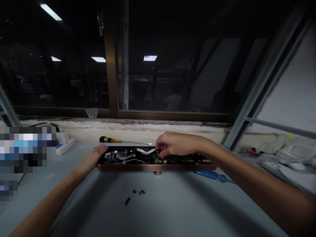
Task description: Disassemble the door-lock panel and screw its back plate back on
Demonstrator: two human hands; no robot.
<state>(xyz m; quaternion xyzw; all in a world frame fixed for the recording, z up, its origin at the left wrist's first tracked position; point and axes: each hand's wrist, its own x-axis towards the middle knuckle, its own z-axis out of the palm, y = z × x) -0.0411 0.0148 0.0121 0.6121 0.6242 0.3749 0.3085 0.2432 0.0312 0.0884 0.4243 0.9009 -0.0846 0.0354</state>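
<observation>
Nearest the wearer, the smooth grey-blue tabletop (158, 214) stretches bare apart from a few tiny black pieces (127, 201) scattered left of the middle, leaving open room on their right and between the two forearms. Beyond them, the long, narrow, copper-coloured housing (128, 168) lies crosswise with its open side up, its front edge facing the wearer and a small copper-coloured tab (157, 173) jutting from the middle of that edge. The blue-handled screwdriver (212, 175) lies just beside the housing's near right edge, under the right forearm. The left hand (92, 160) rests against the housing's left end, its grip spread with the fingertips over the far corner. Inside at that end sit a dark circuit board (115, 157) and pale cables. The right hand (170, 144) reaches into the housing near its middle, fingers curled down over a round brass-coloured part (159, 158); whether its grip pinches anything cannot be told. Just past the housing's far edge, a screwdriver with a yellow-and-black handle (111, 140) lies lengthwise, in the narrow strip before the wall. A white power strip (65, 146) lies well to the left, tangled white cables (288, 151) to the right. Farthest off, a clear plastic cup (92, 113) stands on the sill beneath the dark window (192, 59).
</observation>
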